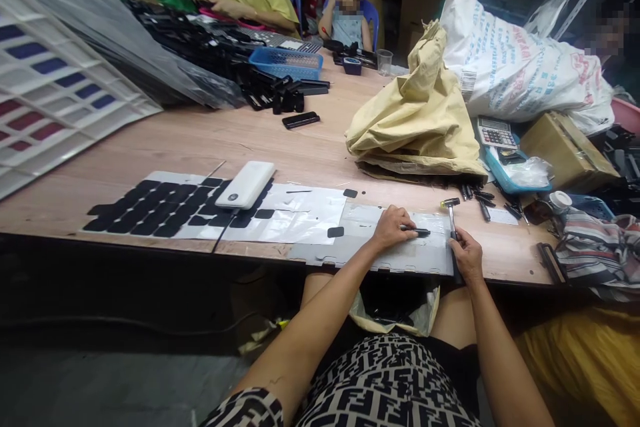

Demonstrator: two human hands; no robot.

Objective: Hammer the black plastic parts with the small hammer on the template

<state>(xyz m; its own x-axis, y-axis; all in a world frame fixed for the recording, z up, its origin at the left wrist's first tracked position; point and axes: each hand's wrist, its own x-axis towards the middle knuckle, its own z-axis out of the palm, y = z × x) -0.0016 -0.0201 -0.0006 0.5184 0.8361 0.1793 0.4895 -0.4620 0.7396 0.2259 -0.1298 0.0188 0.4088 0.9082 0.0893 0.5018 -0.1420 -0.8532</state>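
My left hand (393,229) is closed on a small black pen-like piece (421,232), held low over a grey board (320,255) at the table's front edge. My right hand (467,254) grips the handle of a small hammer (451,203), its head upward with one yellowish face, just right of the board. Left of the board lies a white sheet (305,217) bearing rows of black rounded patches (145,203). A white power bank (246,185) with a dark cable rests on that sheet. Loose black patches (336,232) lie close by.
A yellow cloth sack (415,120) stands beyond my hands. Right are a calculator (497,133), a cardboard box (565,150), striped cloth (600,250) and a white woven bag (520,60). A blue basket (286,64) and black parts sit further back, near two people. A white crate (60,93) leans left.
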